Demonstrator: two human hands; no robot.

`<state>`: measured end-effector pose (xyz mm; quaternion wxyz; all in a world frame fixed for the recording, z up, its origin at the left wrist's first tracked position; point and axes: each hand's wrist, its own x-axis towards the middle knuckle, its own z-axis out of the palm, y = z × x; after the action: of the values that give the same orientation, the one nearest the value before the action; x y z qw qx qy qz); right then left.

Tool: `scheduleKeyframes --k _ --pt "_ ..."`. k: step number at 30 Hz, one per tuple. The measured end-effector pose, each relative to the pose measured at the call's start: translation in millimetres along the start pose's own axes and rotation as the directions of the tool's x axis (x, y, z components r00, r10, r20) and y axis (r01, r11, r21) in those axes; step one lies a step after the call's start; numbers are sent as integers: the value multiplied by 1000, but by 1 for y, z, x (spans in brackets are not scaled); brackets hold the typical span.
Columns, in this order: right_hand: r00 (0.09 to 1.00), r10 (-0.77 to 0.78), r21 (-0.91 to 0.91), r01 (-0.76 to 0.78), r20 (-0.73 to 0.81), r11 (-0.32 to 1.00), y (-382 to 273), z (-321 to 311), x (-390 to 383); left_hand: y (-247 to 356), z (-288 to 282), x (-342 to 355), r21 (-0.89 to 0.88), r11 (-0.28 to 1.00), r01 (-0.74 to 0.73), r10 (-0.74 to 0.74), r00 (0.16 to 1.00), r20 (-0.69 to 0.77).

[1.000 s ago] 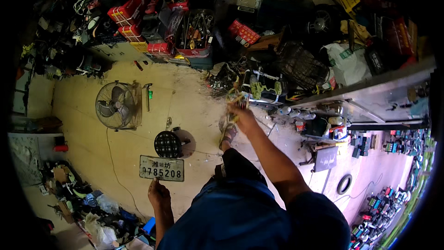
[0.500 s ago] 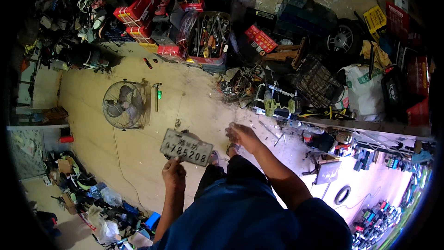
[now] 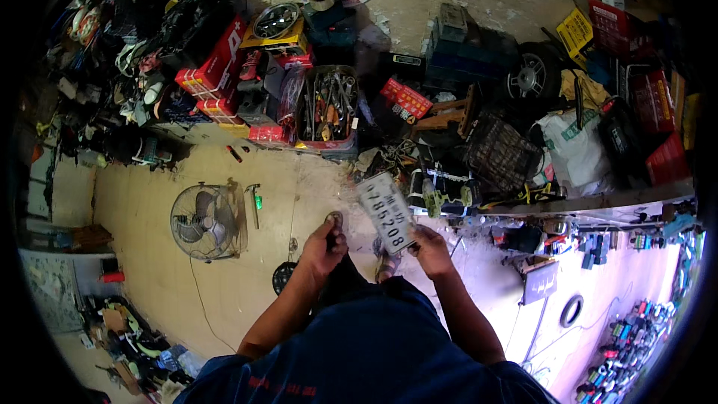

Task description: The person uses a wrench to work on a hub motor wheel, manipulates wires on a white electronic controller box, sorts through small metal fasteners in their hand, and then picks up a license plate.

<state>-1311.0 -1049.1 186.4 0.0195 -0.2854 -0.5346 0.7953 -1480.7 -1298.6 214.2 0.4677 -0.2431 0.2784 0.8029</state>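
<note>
Got the plate [image 3: 387, 212] pinched at its lower corner in my right hand [image 3: 432, 249], so it sticks up and tilts left, long axis running away from me. My left hand [image 3: 323, 245] is just beside it, closed on some small round bit [image 3: 333, 218].

There is only one view, from a fisheye camera worn on the person's head. It looks almost straight down along the body, so the dark blue shirt [image 3: 374, 352] fills the lower middle and both forearms enter from the bottom edge. The hands are near the lens, a little below the centre of the picture. The concrete floor [image 3: 149, 217] lies much farther away. The workshop clutter bends along the upper rim, and a black border closes the corners. No second view shares the scene.
</note>
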Motion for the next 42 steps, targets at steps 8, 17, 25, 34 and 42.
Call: scheduleKeyframes --k 8,17,25,34,42 --pt "941 45 28 -37 -335 999 0 27 33 129 43 47 -160 984 75 -17 943 333" --pt "926 280 742 0 -252 670 21 95 76 229 58 97 -21 997 70 -54 903 426" --pt "881 -354 -680 52 -313 731 21 100 64 235 66 121 -46 994 100 -68 883 464" --pt "883 236 497 -4 -405 868 33 80 65 227 25 143 20 999 32 -37 950 311" --pt "864 -111 -598 -242 -491 764 44 57 31 180 64 143 188 978 94 -180 838 516"
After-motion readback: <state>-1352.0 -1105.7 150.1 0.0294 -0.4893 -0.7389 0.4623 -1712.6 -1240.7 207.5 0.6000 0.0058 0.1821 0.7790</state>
